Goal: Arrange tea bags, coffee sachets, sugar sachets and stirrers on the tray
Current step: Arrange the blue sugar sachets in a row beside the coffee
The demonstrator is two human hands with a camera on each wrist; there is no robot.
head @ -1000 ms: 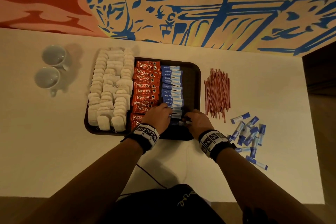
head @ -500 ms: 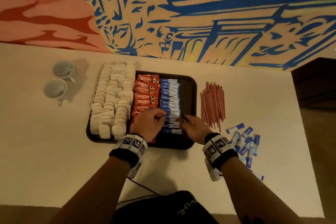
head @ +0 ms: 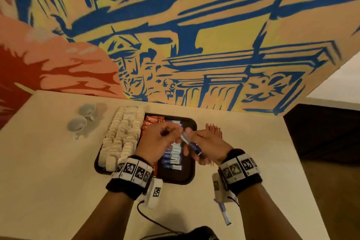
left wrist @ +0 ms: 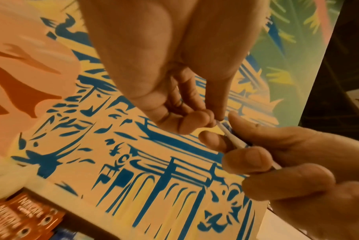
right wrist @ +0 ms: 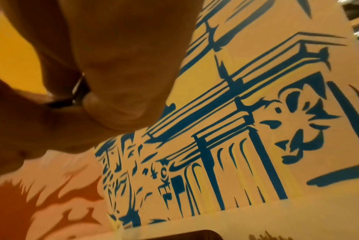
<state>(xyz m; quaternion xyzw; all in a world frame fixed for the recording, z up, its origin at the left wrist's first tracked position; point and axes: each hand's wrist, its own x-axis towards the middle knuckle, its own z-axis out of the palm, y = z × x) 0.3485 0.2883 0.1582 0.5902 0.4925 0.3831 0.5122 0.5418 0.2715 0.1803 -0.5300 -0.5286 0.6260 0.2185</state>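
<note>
**Both hands raised over the tray, pinching one sugar sachet between them**

Nearest on the pale table (head: 48,191), by the right forearm, one loose sugar sachet (head: 225,213) lies alone, its blue end pointing toward the person. A black cable (head: 150,220) trails across the table from the left wrist.

Above the near half of the dark tray (head: 176,178), the left hand (head: 155,142) and the right hand (head: 209,145) meet in the air. Between them they hold a blue-and-white sugar sachet (head: 190,142), slanting from upper left to lower right. The left wrist view shows the left fingertips (left wrist: 201,120) pinching the sachet's white tip (left wrist: 220,125), while the right hand's thumb and curled fingers clamp the rest of it. In the right wrist view only a dark sliver of the sachet shows between palm and fingers, and that grip cannot be read there.

On the tray below the hands, a column of sugar sachets (head: 173,156) runs from near to far, overlapping like tiles. Left of it, red coffee sachets (head: 153,121) show beyond the left hand. Further left, white tea bags (head: 122,136) fill several rows and reach over the tray's left edge.

Right of the tray, off it, a bundle of reddish stirrers (head: 214,130) lies on the table, partly hidden by the right hand. At the far left stand two grey cups (head: 83,118). Beyond everything rises a wall painted with a blue, yellow and orange mural (head: 194,35).
</note>
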